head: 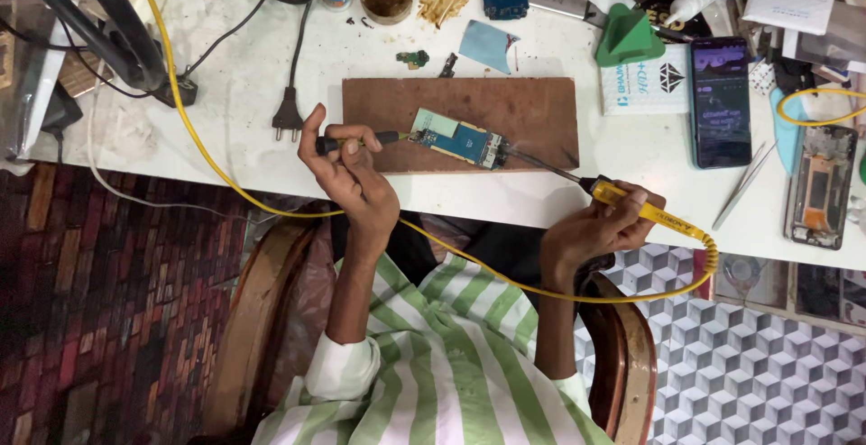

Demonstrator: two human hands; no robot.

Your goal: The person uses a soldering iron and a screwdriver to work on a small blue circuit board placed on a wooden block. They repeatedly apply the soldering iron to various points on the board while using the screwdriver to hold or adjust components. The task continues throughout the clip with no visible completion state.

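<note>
two phones (721,100) and tweezers (743,185) right of the board (532,111)

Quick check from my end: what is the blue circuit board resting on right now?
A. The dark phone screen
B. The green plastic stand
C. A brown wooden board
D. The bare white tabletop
C: the blue circuit board lies flat on the brown wooden board, between the left hand with its dark-handled tool and the right hand with the yellow soldering iron.
</note>
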